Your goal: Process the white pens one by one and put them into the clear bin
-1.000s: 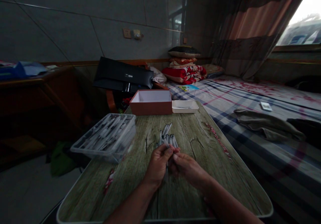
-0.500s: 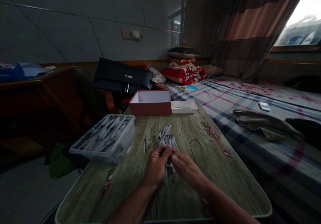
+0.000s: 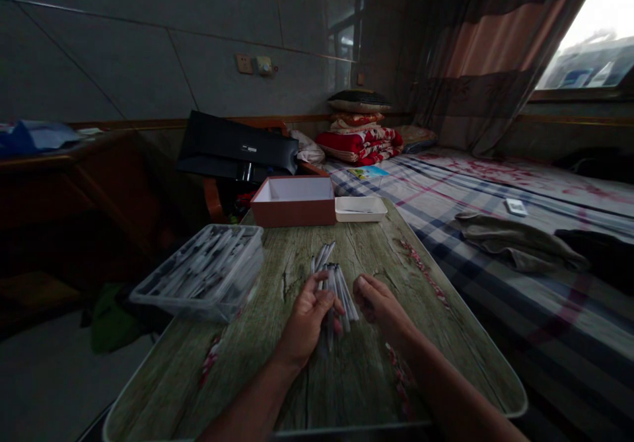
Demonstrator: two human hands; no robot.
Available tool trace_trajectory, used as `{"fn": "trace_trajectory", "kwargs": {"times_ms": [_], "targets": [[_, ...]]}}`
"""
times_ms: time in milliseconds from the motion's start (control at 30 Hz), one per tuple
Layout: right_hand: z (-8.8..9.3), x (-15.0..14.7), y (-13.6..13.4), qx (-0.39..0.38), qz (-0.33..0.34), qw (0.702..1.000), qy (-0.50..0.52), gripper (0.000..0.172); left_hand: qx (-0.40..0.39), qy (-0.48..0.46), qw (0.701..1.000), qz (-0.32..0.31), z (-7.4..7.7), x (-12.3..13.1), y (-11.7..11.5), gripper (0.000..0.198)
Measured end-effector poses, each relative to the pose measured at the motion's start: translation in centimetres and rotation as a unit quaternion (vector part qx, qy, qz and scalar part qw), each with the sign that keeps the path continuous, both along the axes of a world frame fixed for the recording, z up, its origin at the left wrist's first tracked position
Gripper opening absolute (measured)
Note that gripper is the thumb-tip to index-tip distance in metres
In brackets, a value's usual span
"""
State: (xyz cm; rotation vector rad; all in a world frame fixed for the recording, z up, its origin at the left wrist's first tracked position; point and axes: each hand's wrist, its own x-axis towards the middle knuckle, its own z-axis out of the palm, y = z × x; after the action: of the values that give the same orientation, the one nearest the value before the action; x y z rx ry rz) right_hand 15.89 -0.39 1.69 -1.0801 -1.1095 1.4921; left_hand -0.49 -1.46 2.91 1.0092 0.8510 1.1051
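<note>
My left hand [image 3: 308, 316] is over the left side of a small pile of pens [image 3: 345, 296], its fingers apart and partly curled. A blurred pen runs down beside its fingertips; I see no firm grip on it. To the right of the pile, just above the table, my right hand [image 3: 379, 302] is closed with its fingertips pressed together. Whatever may be in it is hidden. The pens have clear or whitish barrels and dark ends and lie roughly side by side. Several more pens [image 3: 324, 254] lie at the pile's far end.
A clear plastic box [image 3: 238, 296] full of pens stands at the table's left edge. At the far edge are a red-brown open box [image 3: 293, 213] and a white tray [image 3: 360, 217] holding something thin. A bed with plaid cover [image 3: 421, 207] borders the right side.
My hands were together around a pen over the pile. They have since parted: the right hand moved right, and the left hand's fingers loosened. The view shifted slightly.
</note>
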Motion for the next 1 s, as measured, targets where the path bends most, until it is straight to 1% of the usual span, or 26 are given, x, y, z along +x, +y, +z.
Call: {"fn": "trace_trajectory", "kwargs": {"times_ms": [67,167,267,333,400,467,500,533,600,667,700,767,833,967,1000], "targets": [[-0.3,0.2,0.4,0.002,-0.004,1.0,0.007,0.046,-0.014,0.008,0.997,-0.079,0.0,-0.1,-0.2,0.042],[-0.9,0.4,0.7,-0.004,0.023,1.0,0.008,0.052,-0.05,0.012,0.983,-0.175,-0.3,-0.5,-0.3,0.034],[-1.0,0.3,0.6,-0.02,0.058,0.998,0.018,0.053,-0.073,-0.008,0.971,-0.227,-0.9,-0.8,-0.1,0.026],[-1.0,0.2,0.6,-0.042,0.077,0.995,0.045,0.051,-0.076,-0.048,0.968,-0.234,-1.2,-0.9,0.0,0.021],[-1.0,0.2,0.5,-0.071,0.079,0.991,0.081,0.05,-0.079,-0.1,0.97,-0.209,-1.2,-0.8,0.1,0.018],[-1.0,0.1,0.5,-0.097,0.067,0.986,0.114,0.049,-0.072,-0.131,0.976,-0.157,-1.0,-0.5,0.1,0.018],[-1.1,0.1,0.5,-0.104,0.06,0.985,0.126,0.049,-0.061,-0.126,0.982,-0.128,-0.9,-0.4,0.0,0.02],[-1.2,0.1,0.5,-0.111,0.053,0.983,0.134,0.048,-0.044,-0.105,0.988,-0.102,-0.8,-0.3,0.0,0.022],[-1.3,-0.1,0.5,-0.124,0.047,0.981,0.141,0.048,0.008,-0.035,0.998,-0.054,-0.7,-0.1,-0.1,0.024],[-1.4,-0.3,0.5,-0.128,0.05,0.98,0.142,0.047,0.059,0.024,0.998,-0.003,-0.9,0.0,0.0,0.02],[-1.4,-0.5,0.4,-0.124,0.054,0.981,0.142,0.047,0.073,0.037,0.996,0.021,-1.1,0.0,0.1,0.019],[-1.4,-0.8,0.3,-0.103,0.058,0.983,0.143,0.045,0.068,0.03,0.996,0.057,-1.6,0.1,0.3,0.019],[-1.3,-1.2,0.1,-0.067,0.048,0.987,0.137,0.042,0.035,0.001,0.996,0.079,-2.0,0.2,0.5,0.02],[-1.0,-1.4,-0.4,0.032,0.027,0.995,0.088,0.032,-0.017,-0.059,0.993,0.103,-2.2,0.1,0.8,0.023],[-0.9,-1.4,-0.4,0.048,0.029,0.995,0.079,0.033,-0.025,-0.065,0.992,0.108,-2.1,0.1,0.9,0.024]]}}
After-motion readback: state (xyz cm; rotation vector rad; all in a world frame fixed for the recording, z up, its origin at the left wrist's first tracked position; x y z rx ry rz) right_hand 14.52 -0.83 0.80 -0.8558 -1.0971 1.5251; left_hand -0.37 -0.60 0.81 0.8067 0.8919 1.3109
